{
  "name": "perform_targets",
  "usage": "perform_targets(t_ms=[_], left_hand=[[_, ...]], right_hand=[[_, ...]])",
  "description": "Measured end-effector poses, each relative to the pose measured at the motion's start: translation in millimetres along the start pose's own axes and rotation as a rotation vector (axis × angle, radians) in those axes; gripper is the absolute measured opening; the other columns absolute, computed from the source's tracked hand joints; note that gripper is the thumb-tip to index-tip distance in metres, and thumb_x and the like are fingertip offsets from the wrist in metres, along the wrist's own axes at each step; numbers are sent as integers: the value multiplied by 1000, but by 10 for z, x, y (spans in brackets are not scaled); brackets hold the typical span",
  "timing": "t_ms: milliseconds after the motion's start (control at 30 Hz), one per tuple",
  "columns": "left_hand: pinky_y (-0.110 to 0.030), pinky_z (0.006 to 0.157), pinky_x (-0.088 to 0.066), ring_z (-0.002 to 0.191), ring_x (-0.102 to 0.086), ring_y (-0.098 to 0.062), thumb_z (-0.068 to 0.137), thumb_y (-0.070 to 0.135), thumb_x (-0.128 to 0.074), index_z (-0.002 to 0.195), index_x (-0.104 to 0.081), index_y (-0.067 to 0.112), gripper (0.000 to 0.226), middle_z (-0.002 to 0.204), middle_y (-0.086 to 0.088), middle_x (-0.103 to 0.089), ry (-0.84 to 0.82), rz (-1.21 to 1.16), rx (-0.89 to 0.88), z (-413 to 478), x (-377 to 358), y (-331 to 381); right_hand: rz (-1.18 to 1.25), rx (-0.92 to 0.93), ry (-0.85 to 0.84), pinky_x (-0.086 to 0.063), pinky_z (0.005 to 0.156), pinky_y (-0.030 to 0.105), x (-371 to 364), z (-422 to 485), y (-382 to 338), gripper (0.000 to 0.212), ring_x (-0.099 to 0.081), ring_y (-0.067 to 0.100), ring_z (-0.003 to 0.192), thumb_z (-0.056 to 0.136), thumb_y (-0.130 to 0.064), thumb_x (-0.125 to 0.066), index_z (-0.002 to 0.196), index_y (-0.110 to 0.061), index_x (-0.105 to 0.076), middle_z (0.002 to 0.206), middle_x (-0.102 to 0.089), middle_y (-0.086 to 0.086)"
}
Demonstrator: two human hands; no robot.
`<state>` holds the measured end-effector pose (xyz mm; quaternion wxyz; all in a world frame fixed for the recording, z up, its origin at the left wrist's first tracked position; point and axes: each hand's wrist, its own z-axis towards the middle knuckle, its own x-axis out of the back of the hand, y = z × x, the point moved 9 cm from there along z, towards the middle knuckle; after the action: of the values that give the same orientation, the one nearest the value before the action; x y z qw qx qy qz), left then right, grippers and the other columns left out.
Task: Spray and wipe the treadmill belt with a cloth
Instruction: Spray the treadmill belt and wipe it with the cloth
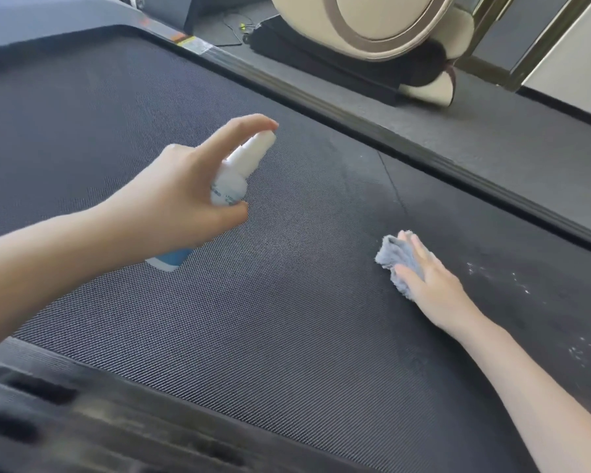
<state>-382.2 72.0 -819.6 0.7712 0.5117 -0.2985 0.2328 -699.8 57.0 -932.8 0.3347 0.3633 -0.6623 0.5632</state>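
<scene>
The belt fills most of the view, a dark woven surface running from near left to far right. On its right part lies a small grey-blue cloth, crumpled and flat against the belt. The right hand presses down on it with fingers straight and spread, palm down, not curled round it. The cloth's edges show past the fingertips on the far side and on the left.

Left of the cloth and well apart from it, the left hand grips a white bottle above the belt. The bottle is tilted, with its spray head pointing far and right. The forefinger lies over the head, the thumb wraps the body, and the blue base sticks out below the palm.

A thin seam crosses the belt beyond the cloth. White specks dot the belt to the right of the right hand.

A dark rail edges the belt on the far side, with a yellow sticker near its far left end. Another rail, blurred, edges the near side. Past the far rail is grey floor, and a beige machine stands on it.
</scene>
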Motion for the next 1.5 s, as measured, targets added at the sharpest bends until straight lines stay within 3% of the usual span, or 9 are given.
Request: perform_targets(t_ms=[133, 267, 400, 633, 733, 1167, 1267, 1400, 1500], left_hand=[[-42, 62, -54, 56, -60, -15, 75, 14, -65, 135, -36, 43, 73, 56, -6, -60, -9, -17, -27, 40, -74, 95], [-37, 60, -53, 58, -60, -14, 74, 11, -68, 133, -35, 47, 76, 58, -7, -62, -5, 3, -39, 57, -70, 119], [-42, 61, -56, 56, -61, -15, 74, 10, -67, 132, -35, 49, 77, 59, -8, -63, 2, 26, -29, 53, -14, 72], [-40, 63, -56, 60, -61, -12, 75, 10, -66, 132, -35, 48, 76, 62, -9, -63, 6, 59, -4, 37, 104, -23], [-40, 66, -56, 62, -60, -13, 74, 10, -66, 134, -35, 45, 76, 65, -9, -64, 19, 60, -6, 28, 138, -19], [-30, 56, -49, 57, -60, -9, 74, 7, -67, 136, -36, 42, 77, 59, -7, -62, 16, 49, -38, -67, 105, -76], [-34, 56, -51, 56, -60, -10, 74, 8, -67, 137, -35, 42, 78, 58, -5, -61, 1, 53, -42, -95, 64, -93], [-25, 56, -51, 54, -60, -5, 75, 7, -66, 138, -36, 39, 76, 57, 2, -60, -9, 30, -52, -142, 74, -85], [-16, 55, -44, 57, -59, -5, 75, 5, -66, 139, -38, 34, 76, 57, 2, -59, 3, 35, -74, -156, 107, -50]], right_hand=[[3, 190, -82, -18, 117, 38, -277, 6, -674, 58, -20, 8, 140, 97, -29, -44, 149, -35, -17, 155, -18, -10], [-138, 709, -194, 7, 116, 19, -788, -609, -1417, 60, 4, -7, 140, 91, -35, -38, 148, -23, -25, 151, -10, -18], [-177, 738, -123, 3, 117, 23, -785, -679, -1314, 60, -1, -3, 143, 93, -36, -33, 148, -30, -10, 154, -9, -16], [-123, -152, 115, -22, 114, 47, 218, 570, 397, 64, -29, 30, 138, 89, -48, -30, 148, -27, -19, 153, -30, 2], [-64, -248, 139, -29, 110, 47, 251, 827, 414, 67, -34, 31, 134, 86, -47, -30, 147, -20, -21, 151, -31, 6], [-145, 838, -334, 10, 116, 21, -1018, -812, -1756, 57, 12, -7, 141, 99, -29, -38, 148, -32, -11, 156, 0, -18], [-190, 692, -204, 8, 117, 22, -802, -449, -1371, 58, 13, -17, 136, 94, -41, -33, 145, -42, -6, 151, 3, -28], [-166, 110, -35, -10, 117, 49, -375, 673, -752, 57, -10, 23, 146, 98, -39, -28, 151, -31, -8, 159, -8, -9], [-156, 61, 35, -13, 115, 42, -300, 873, -885, 57, -16, 25, 144, 100, -35, -30, 151, -18, -12, 158, -14, 2]])
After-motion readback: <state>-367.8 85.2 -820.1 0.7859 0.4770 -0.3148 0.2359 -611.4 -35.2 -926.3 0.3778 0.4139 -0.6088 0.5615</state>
